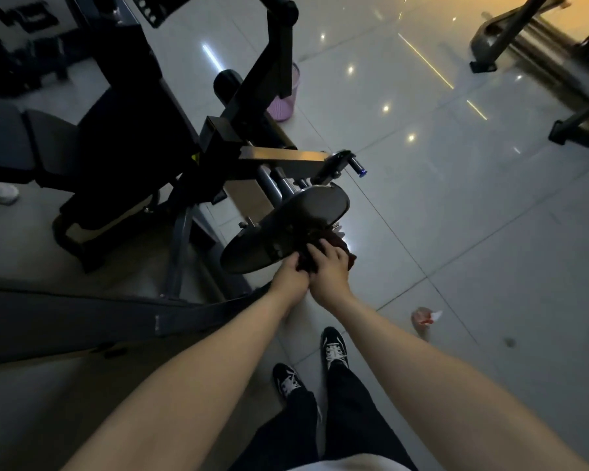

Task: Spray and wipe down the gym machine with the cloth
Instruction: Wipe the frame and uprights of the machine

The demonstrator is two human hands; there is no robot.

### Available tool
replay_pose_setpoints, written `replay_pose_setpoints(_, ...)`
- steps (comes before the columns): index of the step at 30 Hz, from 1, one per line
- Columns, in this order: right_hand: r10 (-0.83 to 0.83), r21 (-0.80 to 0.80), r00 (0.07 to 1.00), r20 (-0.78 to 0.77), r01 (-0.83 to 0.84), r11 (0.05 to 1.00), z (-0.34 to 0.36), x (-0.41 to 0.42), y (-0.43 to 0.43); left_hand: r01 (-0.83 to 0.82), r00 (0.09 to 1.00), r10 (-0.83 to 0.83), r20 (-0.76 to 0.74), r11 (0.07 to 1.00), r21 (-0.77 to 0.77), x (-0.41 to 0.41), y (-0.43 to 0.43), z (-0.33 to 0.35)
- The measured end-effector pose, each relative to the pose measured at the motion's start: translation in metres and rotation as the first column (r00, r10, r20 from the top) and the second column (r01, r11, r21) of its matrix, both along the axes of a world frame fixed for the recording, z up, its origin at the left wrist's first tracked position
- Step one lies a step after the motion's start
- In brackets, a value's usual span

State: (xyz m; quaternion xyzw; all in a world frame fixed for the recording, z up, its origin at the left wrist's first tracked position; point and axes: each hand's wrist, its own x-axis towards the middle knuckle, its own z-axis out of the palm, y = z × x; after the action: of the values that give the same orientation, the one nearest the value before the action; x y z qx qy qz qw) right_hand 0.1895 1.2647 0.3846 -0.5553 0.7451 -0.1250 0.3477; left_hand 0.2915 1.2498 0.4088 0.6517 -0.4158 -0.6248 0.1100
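Observation:
A black gym machine (225,141) fills the left and centre, with a padded seat and a round black weight plate (279,229) on its side peg. A dark reddish cloth (337,244) lies bunched against the plate's lower right edge. My left hand (291,278) grips the cloth's near side at the plate's rim. My right hand (330,268) lies on top of the cloth with curled fingers and holds it to the plate. A spray bottle (425,317) with a white nozzle lies on the floor to my right.
Glossy grey floor tiles (456,205) spread to the right. A pink basket (286,96) stands behind the machine. Another machine's frame (538,52) stands at the top right. A dark padded bar (99,321) crosses the lower left. My black shoes (334,348) stand below.

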Motion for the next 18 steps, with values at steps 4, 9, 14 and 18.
replay_pose_setpoints(4,0.006,-0.054,0.995,-0.100,-0.012,0.998,-0.006,0.003,0.006,-0.002,1.000,0.002,-0.024,1.000,0.000,0.001,-0.001,-0.001)
replay_pose_setpoints(9,-0.211,-0.048,0.976,-0.048,0.208,0.977,-0.008,0.009,0.001,0.008,0.998,-0.007,-0.062,1.000,0.018,0.002,0.002,0.006)
replay_pose_setpoints(14,0.042,-0.162,0.999,-0.024,-0.045,0.986,-0.009,0.009,0.008,-0.045,0.996,0.046,-0.081,0.999,0.014,0.004,0.004,0.001)
replay_pose_setpoints(18,0.196,-0.144,0.943,-0.268,-0.240,0.960,-0.014,-0.030,-0.003,-0.059,0.993,0.063,-0.102,0.998,0.036,0.003,0.007,-0.004)
